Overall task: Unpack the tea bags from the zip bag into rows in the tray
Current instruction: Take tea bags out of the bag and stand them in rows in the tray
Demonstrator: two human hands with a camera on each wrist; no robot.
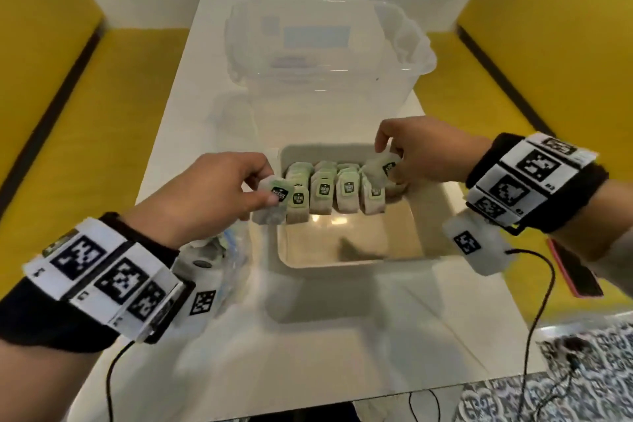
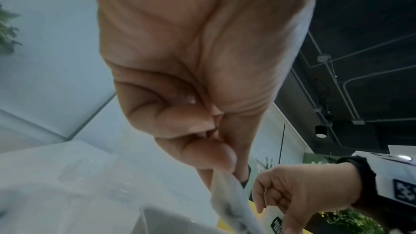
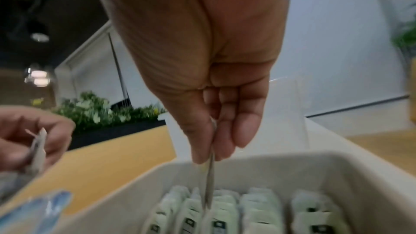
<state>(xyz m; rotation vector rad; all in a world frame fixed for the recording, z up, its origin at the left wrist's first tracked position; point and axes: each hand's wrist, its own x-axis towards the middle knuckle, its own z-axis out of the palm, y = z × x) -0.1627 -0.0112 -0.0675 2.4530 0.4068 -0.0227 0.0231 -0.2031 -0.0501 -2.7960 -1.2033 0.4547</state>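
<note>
Beige plastic walls box in the tray (image 1: 346,262), and its far half is already packed with upright tea bags (image 1: 323,190) standing in short files running from 12 toward 6 o'clock, tags facing the person. Each hand carries one more. The left hand (image 1: 212,188) pinches a tea bag (image 1: 272,200) by its top edge between thumb and fingers, hanging over the tray's 9 o'clock wall, just beside the leftmost file. The right hand (image 1: 421,151) pinches another tea bag (image 1: 382,166) the same way, over the far right corner at about 1 o'clock; from the right wrist view that bag hangs edge-on, long axis straight down, its lower end just above or among the standing bags.

To my eye the right hand is the nearer to setting down: its bag is already above the rows and only needs lowering into the gap at the right end. The left bag lies outside the row line and would need to shift toward 3 o'clock first.

Alongside the tray at 8 o'clock lies the crumpled zip bag (image 1: 233,250), partly hidden under the left wrist. A clear plastic storage tub (image 1: 329,55) stands at 12 o'clock, well apart. The packed bags themselves are the obstacle: a careless drop could topple a file.
</note>
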